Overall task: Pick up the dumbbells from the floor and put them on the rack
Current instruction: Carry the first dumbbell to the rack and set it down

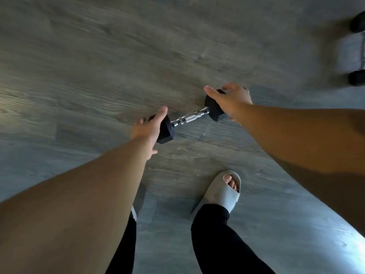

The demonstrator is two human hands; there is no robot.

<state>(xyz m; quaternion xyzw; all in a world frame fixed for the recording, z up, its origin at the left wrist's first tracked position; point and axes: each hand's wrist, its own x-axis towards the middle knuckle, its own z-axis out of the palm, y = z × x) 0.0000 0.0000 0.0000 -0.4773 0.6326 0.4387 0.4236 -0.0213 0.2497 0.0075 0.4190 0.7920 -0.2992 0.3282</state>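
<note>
A person bends over a dumbbell (189,118) lying on a grey wood-grain floor (98,66), both arms stretched down toward it. The left hand (149,128) is spread beside the near black head, the right hand (230,100) is spread over the far head, and the chrome handle between them is bare. Neither hand has closed on anything; whether the palms touch the rubber cannot be told.

The job appears barely begun: this weight is still on the floor, and a second dumbbell (358,50) lies well apart at the right edge, blurred. No rack is in view, so the lift, the carry and the racking are all left to do.

The planks are bare and smooth. A pale slide sandal (223,192) and black trousers (221,240) show below the arms.
</note>
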